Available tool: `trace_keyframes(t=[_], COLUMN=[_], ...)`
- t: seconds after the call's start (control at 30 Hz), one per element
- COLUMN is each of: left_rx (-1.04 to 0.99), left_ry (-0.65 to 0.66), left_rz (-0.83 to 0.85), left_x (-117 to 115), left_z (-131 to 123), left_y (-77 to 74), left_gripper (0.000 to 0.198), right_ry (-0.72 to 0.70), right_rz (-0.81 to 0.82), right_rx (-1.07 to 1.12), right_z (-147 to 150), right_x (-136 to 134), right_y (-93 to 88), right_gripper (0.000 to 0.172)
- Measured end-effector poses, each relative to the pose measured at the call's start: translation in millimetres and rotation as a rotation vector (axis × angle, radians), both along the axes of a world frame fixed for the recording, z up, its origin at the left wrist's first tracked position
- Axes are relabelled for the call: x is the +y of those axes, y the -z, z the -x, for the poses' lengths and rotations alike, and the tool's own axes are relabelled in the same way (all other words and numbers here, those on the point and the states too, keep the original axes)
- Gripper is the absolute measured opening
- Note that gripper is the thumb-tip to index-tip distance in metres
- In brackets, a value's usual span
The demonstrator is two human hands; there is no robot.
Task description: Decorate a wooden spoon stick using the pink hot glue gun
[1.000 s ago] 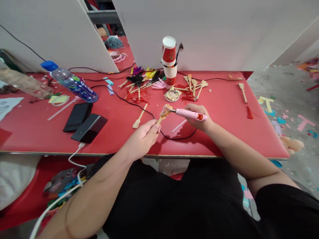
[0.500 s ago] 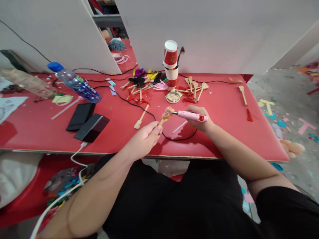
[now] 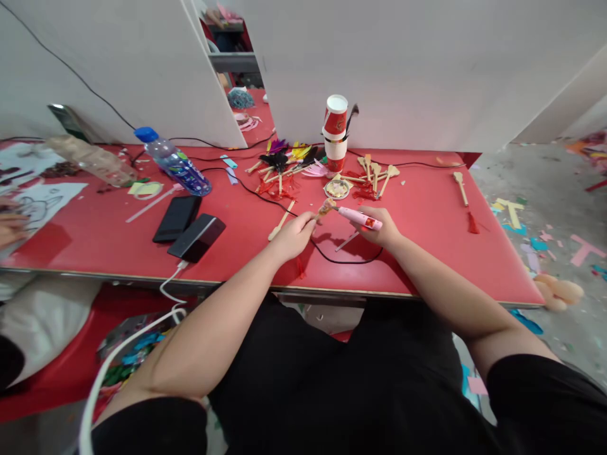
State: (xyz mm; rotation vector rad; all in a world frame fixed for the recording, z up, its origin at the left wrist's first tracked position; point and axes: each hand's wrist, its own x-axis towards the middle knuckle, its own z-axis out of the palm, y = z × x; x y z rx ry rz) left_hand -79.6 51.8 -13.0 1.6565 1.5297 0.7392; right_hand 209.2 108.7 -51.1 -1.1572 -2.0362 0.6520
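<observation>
My left hand [image 3: 298,235] is closed around the handle of a small wooden stick [image 3: 325,207], whose wide head carries pinkish and golden bits. In my right hand [image 3: 379,226] is a pink pen-shaped soldering iron [image 3: 360,218] with a metal tip. That tip points left and meets or nearly meets the stick's head; I cannot tell whether they touch. Below my left hand shows a red tassel [image 3: 300,268]. Just behind the tip sits a small round dish [image 3: 337,188] of pale and golden pieces. A plain wooden stick [image 3: 281,221] lies beyond my left hand.
Stacked paper cups [image 3: 336,136], feathered sticks [image 3: 277,165] and more wooden sticks [image 3: 377,174] stand or lie at the back. A tasselled stick [image 3: 461,189] is at right. Leftward are a bottle [image 3: 173,163], black devices [image 3: 196,237] and another person's hand [image 3: 10,221]. A black cord [image 3: 332,258] loops nearby.
The view has shifted left, bringing another person's hand into sight. The wooden stick and pink iron are held slightly farther from me, and the iron now slants more. Both grips stay closed.
</observation>
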Motion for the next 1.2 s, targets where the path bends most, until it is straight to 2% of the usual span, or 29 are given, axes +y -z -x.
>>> trace_keyframes(t=[0.07,0.2,0.37,0.53,0.67,0.83,1.03,1.2], left_rx=[0.076,0.044,0.031,0.091,0.113,0.111,0.089,0.004], left_ry=[0.018,0.089,0.111,0.061,0.046,0.021,-0.117,-0.157], left_rz=[-0.026,-0.057,-0.064,-0.037,-0.055,-0.065,-0.09,-0.134], left_x=[1,3,14,23,24,18,5,-2], left_z=[-7,-18,-13,-2,-2,-1,8,-6], left_y=[0.3,5.0,10.9,12.5,16.4,27.0,35.5,43.7], left_gripper=[0.031,0.032,0.031,0.036,0.03,0.028,0.029,0.032], right_ry=[0.036,0.059,0.094,0.157,0.132,0.067,0.073,0.037], right_rz=[-0.018,-0.043,-0.051,0.023,0.017,-0.027,0.003,-0.019], right_rx=[-0.035,-0.031,-0.004,-0.037,-0.065,-0.067,-0.086,-0.065], right_z=[-3,-8,-11,-9,-8,-8,-5,-7], right_x=[0,-6,-12,-11,-9,-2,1,1], right_y=[3.1,8.2,11.5,9.7,11.4,20.8,20.4,19.4], right_gripper=[0.029,0.027,0.03,0.026,0.023,0.027,0.029,0.026])
